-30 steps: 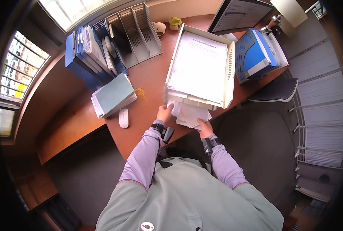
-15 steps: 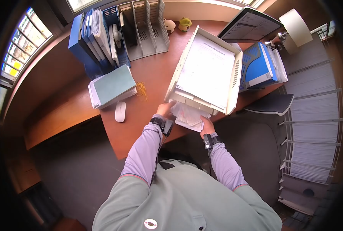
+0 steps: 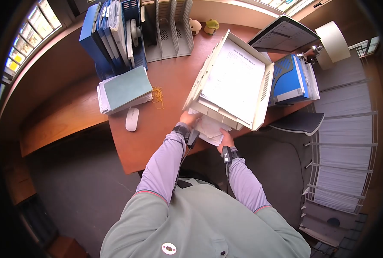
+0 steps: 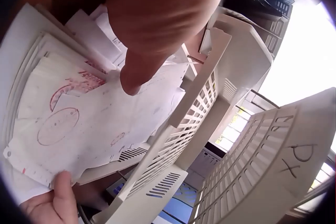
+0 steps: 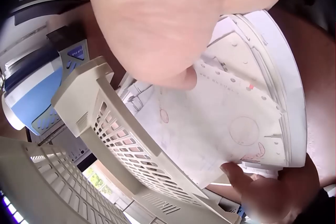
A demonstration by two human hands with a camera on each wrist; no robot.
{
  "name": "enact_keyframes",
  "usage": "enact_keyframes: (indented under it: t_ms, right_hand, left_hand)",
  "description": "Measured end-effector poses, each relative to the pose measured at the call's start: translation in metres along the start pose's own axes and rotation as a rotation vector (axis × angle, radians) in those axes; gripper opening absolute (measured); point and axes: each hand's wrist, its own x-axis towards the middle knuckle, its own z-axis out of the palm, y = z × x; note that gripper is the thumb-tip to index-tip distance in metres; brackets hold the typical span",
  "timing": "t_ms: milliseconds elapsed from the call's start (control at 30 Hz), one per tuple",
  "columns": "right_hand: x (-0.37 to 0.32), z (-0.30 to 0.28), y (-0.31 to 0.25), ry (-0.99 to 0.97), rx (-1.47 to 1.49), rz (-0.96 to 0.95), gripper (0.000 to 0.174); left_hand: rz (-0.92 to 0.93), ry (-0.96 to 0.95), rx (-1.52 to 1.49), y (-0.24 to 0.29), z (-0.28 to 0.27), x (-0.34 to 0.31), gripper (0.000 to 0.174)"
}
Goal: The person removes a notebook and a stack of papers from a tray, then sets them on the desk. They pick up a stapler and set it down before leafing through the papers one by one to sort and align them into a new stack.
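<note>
My left hand (image 3: 189, 118) and right hand (image 3: 226, 139) hold opposite sides of a stack of papers (image 3: 211, 129) at the lower front of a cream paper tray (image 3: 219, 113). In the left wrist view the left thumb presses on the top sheet, and the right thumb (image 4: 64, 195) lies on the opposite edge. White sheets (image 5: 210, 119) with round red stamps and punched edges show in the right wrist view, unevenly layered over thicker paper. The fingers beneath the stack are mostly hidden. Printed sheets (image 3: 234, 79) lie in the tray's upper tier.
Left on the brown desk (image 3: 133, 155) are a white mouse (image 3: 131, 119), a green-covered paper pile (image 3: 128, 88) and yellow string (image 3: 158, 98). File holders with blue folders (image 3: 92, 41) stand behind. Right of the tray are a monitor (image 3: 284, 35), a blue folder (image 3: 288, 81) and a lamp (image 3: 332, 41).
The head view has turned, so the tray looks more slanted. My hands have come slightly closer together on the papers, both keeping their hold.
</note>
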Motion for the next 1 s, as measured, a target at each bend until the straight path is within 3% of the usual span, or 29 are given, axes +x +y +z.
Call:
enact_keyframes:
  t_ms: [67, 167, 267, 400, 467, 500, 567, 600, 633, 800, 833, 900, 1000]
  right_hand:
    - [0.010, -0.009, 0.003, 0.000, -0.050, -0.035, 0.042]
    - [0.016, -0.015, 0.002, -0.001, -0.030, -0.024, 0.037]
    - [0.013, -0.011, 0.000, 0.002, -0.062, -0.046, 0.035]
    - [0.065, -0.072, 0.013, -0.046, -0.205, -0.101, 0.033]
    - [0.083, -0.097, 0.021, -0.167, -0.298, -0.228, 0.040]
    - [0.067, -0.077, 0.016, -0.172, -0.297, -0.230, 0.040]
    - [0.006, -0.008, 0.003, 0.001, 0.115, -0.018, 0.038]
    - [0.002, 0.002, 0.001, -0.010, 0.114, -0.015, 0.038]
    - [-0.001, 0.006, -0.001, 0.000, 0.149, 0.001, 0.038]
    - [0.001, 0.000, -0.007, 0.002, 0.127, 0.017, 0.036]
    - [0.003, -0.005, -0.007, 0.006, 0.131, 0.022, 0.036]
    - [0.009, -0.015, -0.008, -0.113, -0.174, -0.024, 0.038]
    - [0.021, -0.024, -0.005, -0.061, 0.003, 0.003, 0.040]
  left_hand:
    - [0.084, 0.085, 0.068, -0.026, -0.001, 0.025, 0.029]
    - [0.046, 0.025, -0.059, -0.009, 0.007, 0.013, 0.025]
    - [0.057, 0.051, 0.039, -0.002, 0.007, 0.009, 0.024]
    - [0.048, 0.062, 0.094, 0.009, 0.016, 0.002, 0.026]
    - [0.145, 0.122, 0.146, 0.020, 0.024, -0.013, 0.030]
    - [0.134, 0.157, 0.210, 0.007, 0.022, 0.000, 0.036]
    - [0.129, 0.166, 0.275, -0.011, 0.018, 0.022, 0.038]
    - [0.119, 0.171, 0.340, -0.018, 0.015, 0.033, 0.040]
    - [0.237, 0.195, 0.387, -0.023, 0.014, 0.036, 0.032]
    - [0.315, 0.108, 0.399, -0.009, 0.014, 0.029, 0.027]
    - [0.306, 0.137, 0.380, -0.004, 0.017, 0.024, 0.028]
    - [0.300, 0.160, 0.382, 0.002, 0.016, 0.020, 0.033]
    - [0.262, 0.143, 0.336, 0.006, 0.015, 0.011, 0.044]
